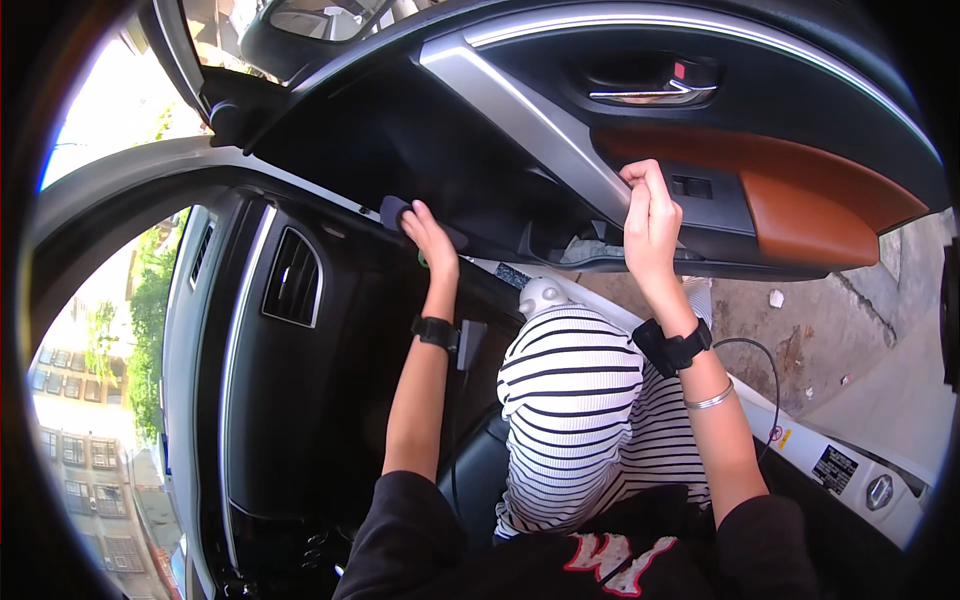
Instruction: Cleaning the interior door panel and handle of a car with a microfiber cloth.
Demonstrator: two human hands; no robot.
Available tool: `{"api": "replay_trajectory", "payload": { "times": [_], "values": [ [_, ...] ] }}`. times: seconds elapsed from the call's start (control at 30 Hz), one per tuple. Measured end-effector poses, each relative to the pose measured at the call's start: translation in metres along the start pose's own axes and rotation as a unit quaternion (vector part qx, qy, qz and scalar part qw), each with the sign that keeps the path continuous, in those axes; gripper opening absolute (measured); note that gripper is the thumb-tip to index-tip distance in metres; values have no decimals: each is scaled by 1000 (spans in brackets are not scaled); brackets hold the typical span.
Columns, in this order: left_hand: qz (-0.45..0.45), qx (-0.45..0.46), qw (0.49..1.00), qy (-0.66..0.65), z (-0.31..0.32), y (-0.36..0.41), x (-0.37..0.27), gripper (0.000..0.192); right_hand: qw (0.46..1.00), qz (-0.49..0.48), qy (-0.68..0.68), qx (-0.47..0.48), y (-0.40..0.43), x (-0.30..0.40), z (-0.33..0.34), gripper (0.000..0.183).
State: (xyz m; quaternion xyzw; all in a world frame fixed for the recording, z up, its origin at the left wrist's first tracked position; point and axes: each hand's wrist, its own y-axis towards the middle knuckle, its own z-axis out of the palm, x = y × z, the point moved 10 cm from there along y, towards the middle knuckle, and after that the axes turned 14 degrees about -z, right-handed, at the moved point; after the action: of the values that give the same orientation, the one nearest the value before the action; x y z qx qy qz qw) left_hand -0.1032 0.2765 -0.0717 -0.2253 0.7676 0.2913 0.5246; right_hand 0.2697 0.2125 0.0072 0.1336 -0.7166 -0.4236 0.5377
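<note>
My left hand (433, 236) grips a dark cloth (394, 213), part of it bunched past the fingertips. It is at the front end of the open car door, by the gap between door and dashboard. My right hand (651, 217) is closed around the silver-trimmed pull handle (592, 165) on the door panel (517, 97), just beside the window switch (691, 187). Below the right hand, the door's storage pocket (592, 247) holds something pale and crumpled. Black straps with small devices circle both wrists.
To the left lies the dashboard (337, 420) with an air vent (292, 277). An orange-brown armrest (814, 217) and the inner door handle (652, 96) are on the door. My striped-trousered knee (570, 375) is between my arms. A thin cable (776, 375) loops near the white sill (795, 442); concrete ground (780, 337) shows outside.
</note>
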Motion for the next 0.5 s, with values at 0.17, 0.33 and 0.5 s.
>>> {"api": "replay_trajectory", "payload": {
  "times": [0.17, 0.33, 0.5],
  "values": [
    [133, 82, 985, 75, 31, -78, -73, 58, 1000, 3, -8, 4, 0, -2, -5, 16],
    [173, 21, 984, 28, 7, -35, -115, 58, 1000, -5, -13, -2, 2, 1, 0, 16],
    [115, -59, 990, -61, -20, 39, -97, 66, 1000, -7, -17, 2, -1, -1, 2, 16]
  ]
}}
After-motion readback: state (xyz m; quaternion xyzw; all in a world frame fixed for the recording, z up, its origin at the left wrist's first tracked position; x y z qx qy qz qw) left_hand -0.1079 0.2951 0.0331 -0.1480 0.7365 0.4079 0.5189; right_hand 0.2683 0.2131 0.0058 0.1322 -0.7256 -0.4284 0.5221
